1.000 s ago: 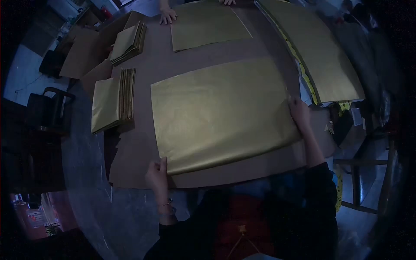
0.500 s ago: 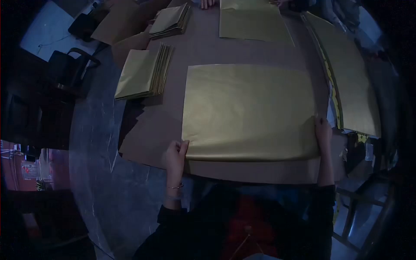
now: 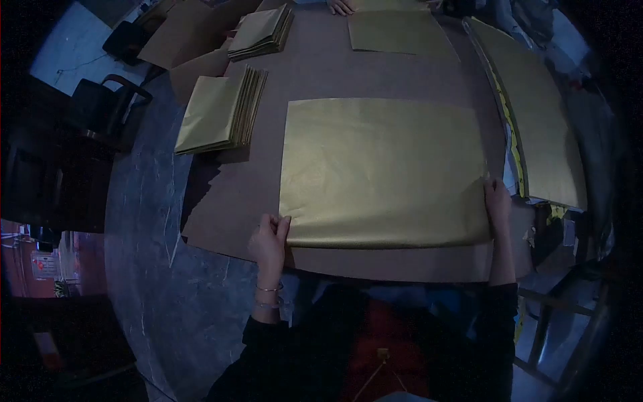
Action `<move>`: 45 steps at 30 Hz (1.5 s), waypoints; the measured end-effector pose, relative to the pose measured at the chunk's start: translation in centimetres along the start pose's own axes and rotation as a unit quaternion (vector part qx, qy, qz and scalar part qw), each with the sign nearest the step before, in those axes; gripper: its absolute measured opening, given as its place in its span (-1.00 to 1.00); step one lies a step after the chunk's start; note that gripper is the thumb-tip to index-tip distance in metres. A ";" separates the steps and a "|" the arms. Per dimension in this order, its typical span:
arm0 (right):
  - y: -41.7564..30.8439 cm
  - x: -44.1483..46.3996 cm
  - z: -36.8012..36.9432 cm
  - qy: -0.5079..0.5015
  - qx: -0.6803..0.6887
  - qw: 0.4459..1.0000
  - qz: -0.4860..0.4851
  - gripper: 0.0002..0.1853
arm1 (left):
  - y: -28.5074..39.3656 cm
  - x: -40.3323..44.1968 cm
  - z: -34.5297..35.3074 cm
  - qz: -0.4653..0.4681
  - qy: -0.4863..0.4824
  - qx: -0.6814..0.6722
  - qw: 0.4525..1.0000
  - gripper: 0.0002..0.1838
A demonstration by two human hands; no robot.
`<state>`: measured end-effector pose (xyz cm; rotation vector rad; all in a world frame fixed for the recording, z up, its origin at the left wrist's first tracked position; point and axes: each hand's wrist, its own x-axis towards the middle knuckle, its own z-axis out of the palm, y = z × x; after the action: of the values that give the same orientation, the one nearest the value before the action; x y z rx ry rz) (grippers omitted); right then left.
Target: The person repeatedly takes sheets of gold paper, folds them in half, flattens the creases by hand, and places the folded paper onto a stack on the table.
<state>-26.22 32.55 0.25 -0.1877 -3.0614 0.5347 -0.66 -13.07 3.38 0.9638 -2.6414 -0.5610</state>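
Observation:
A large sheet of gold paper (image 3: 385,164) lies in front of me, its near side curved over in a rounded bend. My left hand (image 3: 269,236) pinches the sheet's near left edge, where small creases show. At the right edge, my right hand (image 3: 496,199) grips the paper with fingers closed, partly hidden by the hand itself. The sheet rests on a brown board-like table cover (image 3: 388,264). To the left stands a stack of folded gold paper (image 3: 213,114), and a second folded stack (image 3: 258,31) sits behind it.
A tall pile of flat gold sheets (image 3: 542,114) with a yellow strip along its side stands at the right. Across the table, a co-worker's hand (image 3: 340,7) touches another gold sheet (image 3: 395,30). Cardboard (image 3: 191,37) lies far left; a black chair (image 3: 107,107) stands beyond the table edge.
My hands keep their grip on the gold sheet almost unmoved. Across the table, the co-worker's hand has shifted right and the far sheet's near edge has drawn back.

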 end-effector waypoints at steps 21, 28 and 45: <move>-2.8 -1.1 -1.7 -0.030 -0.028 0.997 0.058 -0.60 | 4.3 2.5 -1.6 0.309 -0.167 -0.019 0.936 -0.58; -4.3 -2.0 -3.7 0.030 -0.184 0.982 -0.038 -0.65 | 4.7 2.5 -1.0 0.317 -0.163 0.040 0.933 -0.52; -29.2 -22.9 8.0 -0.143 0.411 0.853 -0.289 -0.53 | 5.5 -0.4 -0.2 0.316 -0.139 0.047 0.937 -0.40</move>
<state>-7.25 -0.20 2.44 0.8574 -2.5622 1.8050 -3.32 -9.00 5.91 0.0098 -3.0165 -0.4341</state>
